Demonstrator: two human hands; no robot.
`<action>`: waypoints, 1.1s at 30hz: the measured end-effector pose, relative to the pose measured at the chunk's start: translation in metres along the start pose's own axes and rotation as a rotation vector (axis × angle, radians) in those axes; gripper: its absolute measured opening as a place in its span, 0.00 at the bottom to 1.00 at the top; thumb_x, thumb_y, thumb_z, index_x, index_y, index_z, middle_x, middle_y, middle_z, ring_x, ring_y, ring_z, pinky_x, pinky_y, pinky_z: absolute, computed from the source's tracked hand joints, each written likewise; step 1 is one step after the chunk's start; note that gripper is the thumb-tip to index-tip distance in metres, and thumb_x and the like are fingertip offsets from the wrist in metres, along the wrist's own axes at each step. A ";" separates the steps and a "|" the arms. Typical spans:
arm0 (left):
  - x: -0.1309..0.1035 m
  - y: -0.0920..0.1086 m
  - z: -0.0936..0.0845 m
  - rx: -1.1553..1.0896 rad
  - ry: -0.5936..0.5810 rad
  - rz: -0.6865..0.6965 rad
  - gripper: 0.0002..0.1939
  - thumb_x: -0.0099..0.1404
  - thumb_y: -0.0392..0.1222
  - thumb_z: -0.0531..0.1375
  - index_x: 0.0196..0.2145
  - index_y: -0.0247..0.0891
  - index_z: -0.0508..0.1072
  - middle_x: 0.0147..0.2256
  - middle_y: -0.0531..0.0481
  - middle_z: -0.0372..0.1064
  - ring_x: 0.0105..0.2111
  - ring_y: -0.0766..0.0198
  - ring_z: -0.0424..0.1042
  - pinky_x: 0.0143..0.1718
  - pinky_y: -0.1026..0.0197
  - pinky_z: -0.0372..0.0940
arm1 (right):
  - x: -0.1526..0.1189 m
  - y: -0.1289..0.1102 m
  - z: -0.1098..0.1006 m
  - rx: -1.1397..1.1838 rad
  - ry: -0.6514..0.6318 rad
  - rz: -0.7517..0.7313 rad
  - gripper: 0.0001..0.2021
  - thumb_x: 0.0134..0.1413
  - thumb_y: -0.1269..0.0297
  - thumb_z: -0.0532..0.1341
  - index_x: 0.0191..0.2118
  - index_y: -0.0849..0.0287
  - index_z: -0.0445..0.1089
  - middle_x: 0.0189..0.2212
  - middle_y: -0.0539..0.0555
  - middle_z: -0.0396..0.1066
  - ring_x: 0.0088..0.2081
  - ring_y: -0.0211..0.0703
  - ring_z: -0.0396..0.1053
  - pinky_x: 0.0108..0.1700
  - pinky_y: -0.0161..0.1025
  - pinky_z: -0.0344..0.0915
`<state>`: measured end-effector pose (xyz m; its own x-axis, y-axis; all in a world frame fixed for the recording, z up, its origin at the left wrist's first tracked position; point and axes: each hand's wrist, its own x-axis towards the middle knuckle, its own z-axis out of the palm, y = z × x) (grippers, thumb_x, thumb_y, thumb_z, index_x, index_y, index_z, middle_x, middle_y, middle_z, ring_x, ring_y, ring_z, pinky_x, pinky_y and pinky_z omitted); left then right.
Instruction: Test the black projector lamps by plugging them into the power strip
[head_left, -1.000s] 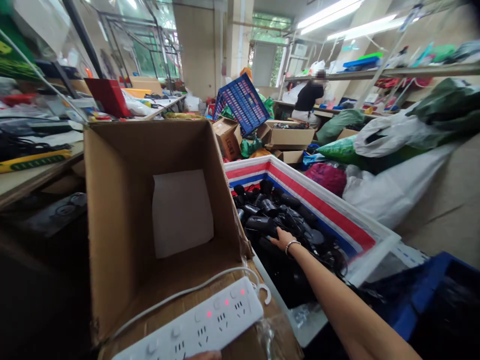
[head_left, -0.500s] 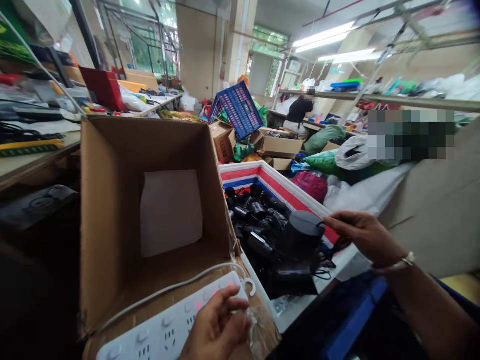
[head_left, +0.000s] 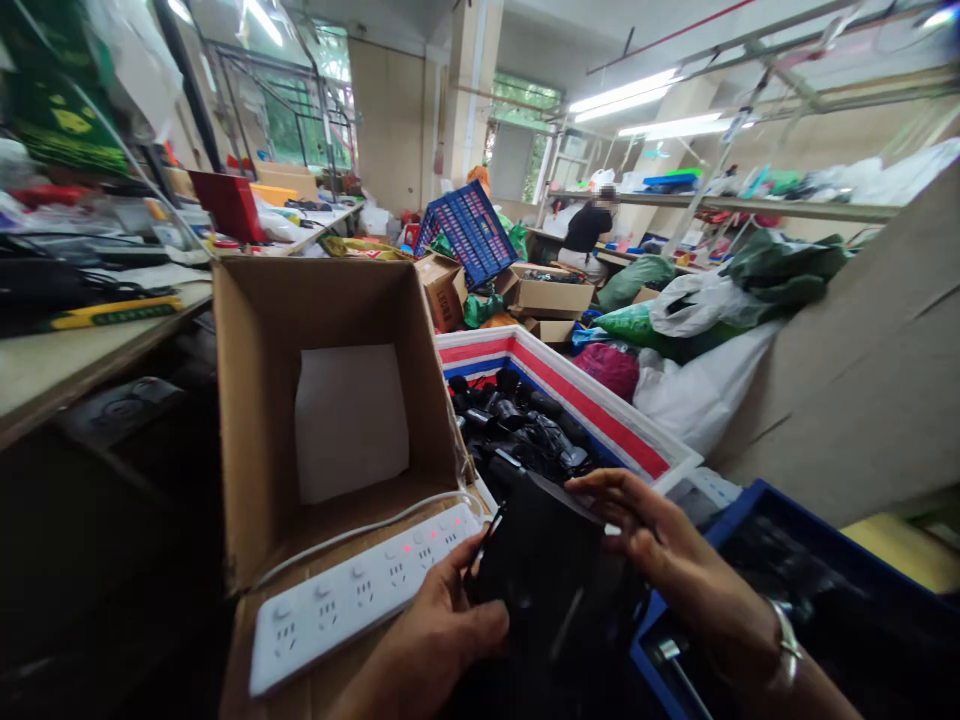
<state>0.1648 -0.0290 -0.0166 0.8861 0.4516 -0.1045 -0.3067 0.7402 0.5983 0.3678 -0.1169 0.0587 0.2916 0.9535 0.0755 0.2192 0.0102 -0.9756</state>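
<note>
A large black cylindrical device [head_left: 551, 580] with a flat round end is held up in front of me, tilted. My left hand [head_left: 442, 625] grips its left side, thumb toward me. My right hand [head_left: 652, 545] is closed on its upper right rim, fingers along the edge of the flat end. The lower part of the device blends into the dark area below. Just beyond it, a striped red, white and blue bin [head_left: 637, 440] holds several similar glossy black pieces [head_left: 517, 410].
A cardboard box [head_left: 255, 440] lies with its opening toward me, with a white sheet inside. Near my left hand is a white power strip [head_left: 364, 600] with red lights. A blue crate [head_left: 757, 500] stands at right. A person [head_left: 589, 230] sits far back.
The black device has come from above the bin toward me, down and left. My left hand has left the power strip's edge and taken hold of it.
</note>
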 end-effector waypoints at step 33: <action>-0.073 0.046 -0.030 0.389 0.541 0.082 0.23 0.54 0.39 0.60 0.48 0.34 0.64 0.24 0.52 0.70 0.20 0.64 0.71 0.22 0.61 0.68 | -0.046 0.111 0.039 -0.362 -0.069 0.055 0.43 0.31 0.44 0.71 0.56 0.54 0.63 0.45 0.57 0.68 0.35 0.48 0.68 0.38 0.43 0.69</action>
<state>0.0755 -0.0131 -0.0048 0.5354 0.7594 -0.3697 -0.1281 0.5057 0.8532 0.3422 -0.1477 -0.0609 0.2509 0.9680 -0.0011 0.5234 -0.1366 -0.8410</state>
